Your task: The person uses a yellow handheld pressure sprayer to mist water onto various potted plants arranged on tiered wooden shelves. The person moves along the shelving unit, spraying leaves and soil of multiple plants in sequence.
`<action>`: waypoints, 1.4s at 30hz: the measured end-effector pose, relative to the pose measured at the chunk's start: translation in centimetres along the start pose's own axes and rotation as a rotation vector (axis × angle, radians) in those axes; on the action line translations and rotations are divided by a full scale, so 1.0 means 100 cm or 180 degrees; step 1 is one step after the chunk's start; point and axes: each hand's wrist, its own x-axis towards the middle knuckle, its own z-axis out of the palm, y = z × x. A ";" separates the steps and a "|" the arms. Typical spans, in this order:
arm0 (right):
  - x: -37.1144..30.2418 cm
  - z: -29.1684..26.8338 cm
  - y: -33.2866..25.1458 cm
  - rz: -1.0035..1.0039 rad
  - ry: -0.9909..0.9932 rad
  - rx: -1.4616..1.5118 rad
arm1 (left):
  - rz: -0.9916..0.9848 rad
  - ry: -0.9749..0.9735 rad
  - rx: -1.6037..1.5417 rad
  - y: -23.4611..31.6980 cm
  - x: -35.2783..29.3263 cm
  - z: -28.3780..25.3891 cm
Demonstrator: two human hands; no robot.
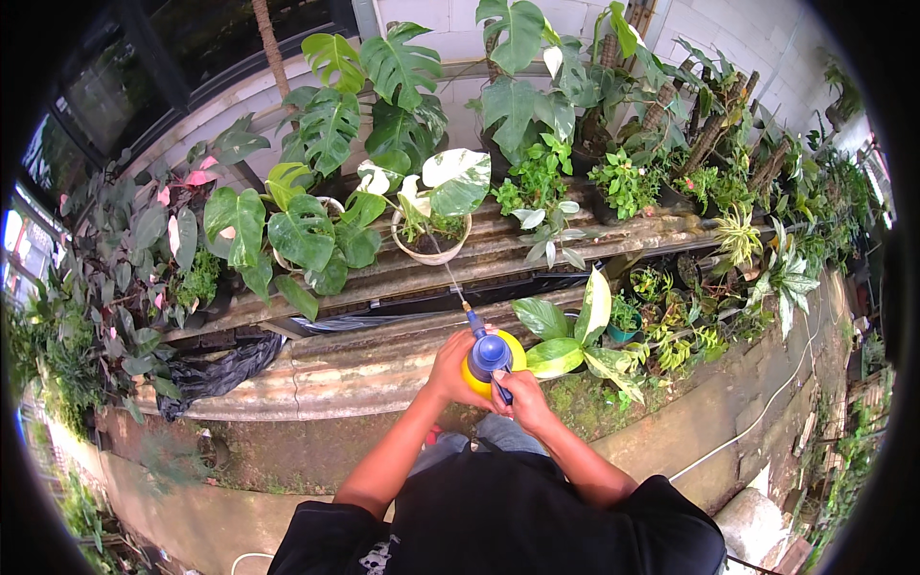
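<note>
A pump spray bottle (518,351) with a yellow body and a blue top is held upright in front of me. My left hand (452,368) is wrapped round the side of its yellow body. With closed fingers, my right hand (525,397) grips the dark blue handle at the near right of the top. The nozzle points away from me, and a thin water stream runs from its tip toward a round whitish pot (433,257). In that pot grows a plant with white-and-green leaves (458,182); dark soil shows under them.
Corrugated ledges (355,379) cross in front of me in two levels. Split-leaf plants (326,129) crowd the back wall. Dark pink-splashed foliage (149,230) fills the left. Black plastic sheeting (225,374) hangs over the lower ledge. A pale hose (767,407) lies at right.
</note>
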 end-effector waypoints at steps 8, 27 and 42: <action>0.005 -0.050 -0.008 0.0252 -0.0020 -0.0233 | 0.0092 0.0008 0.0082 0.009 0.038 0.033; 0.030 -0.115 -0.043 0.0525 -0.0204 0.0477 | -0.0525 -0.0240 0.0439 -0.025 0.050 0.086; 0.025 -0.143 -0.046 0.0521 -0.0144 0.0353 | -0.0778 -0.0158 0.0368 -0.011 0.063 0.115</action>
